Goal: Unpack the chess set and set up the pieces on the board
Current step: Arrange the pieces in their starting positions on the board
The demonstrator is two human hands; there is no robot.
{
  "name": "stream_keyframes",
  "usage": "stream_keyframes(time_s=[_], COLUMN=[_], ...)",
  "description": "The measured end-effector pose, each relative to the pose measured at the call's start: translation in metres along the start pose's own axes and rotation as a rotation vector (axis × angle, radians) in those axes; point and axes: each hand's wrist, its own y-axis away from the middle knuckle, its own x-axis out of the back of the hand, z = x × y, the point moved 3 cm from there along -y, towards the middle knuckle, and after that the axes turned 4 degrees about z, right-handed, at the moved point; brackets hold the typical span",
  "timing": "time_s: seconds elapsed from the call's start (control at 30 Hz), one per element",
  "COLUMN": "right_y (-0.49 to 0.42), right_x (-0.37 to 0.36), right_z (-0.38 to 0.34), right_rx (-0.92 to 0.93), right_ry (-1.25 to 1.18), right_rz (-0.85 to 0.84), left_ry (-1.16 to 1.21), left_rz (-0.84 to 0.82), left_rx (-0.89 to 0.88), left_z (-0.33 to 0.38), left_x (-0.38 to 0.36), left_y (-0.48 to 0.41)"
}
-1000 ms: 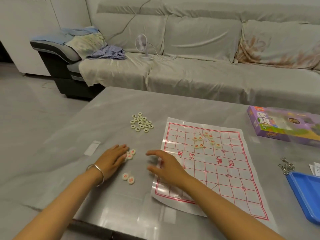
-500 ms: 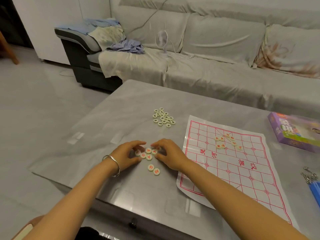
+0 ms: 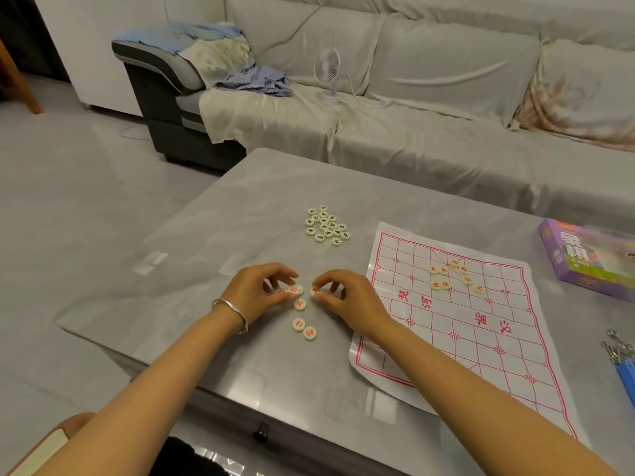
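Pieces [image 3: 299,304]: cream discs, red characters, beside red-gridded board [image 3: 464,324].

Piece pile [image 3: 327,227] left of board [image 3: 457,314]

Left of the paper xiangqi board [image 3: 481,324], the left hand [image 3: 256,292] and right hand [image 3: 347,297] pinched red-marked pieces [image 3: 298,290]; more lay near them, a black-marked cluster [image 3: 328,225] farther away, and several on the board.
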Motion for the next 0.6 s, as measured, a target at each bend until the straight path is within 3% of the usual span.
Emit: stream_keyframes(time_s=[0.13,0.37,0.47,0.6], right_y=[0.014,0.058,0.069,0.073], right_x=[0.045,0.153,0.176,0.175], right_z=[0.026,0.113,0.134,0.157], right_rx=[-0.092,-0.330,-0.384,-0.412], right_ry=[-0.106,-0.022,0.022,0.068], right_rz=[0.194,0.503,0.531,0.417], left_ry=[0.132,0.126,0.061,-0.089], left_rz=[0.082,-0.110,-0.202,-0.301], left_rx=[-0.034,-0.104,-0.089,-0.117], left_z=[0.041,0.114,0.129,0.133], left_x=[-0.021,-0.131,-0.177,-0.213], left_y=[-0.013,-0.067,-0.082,-0.088])
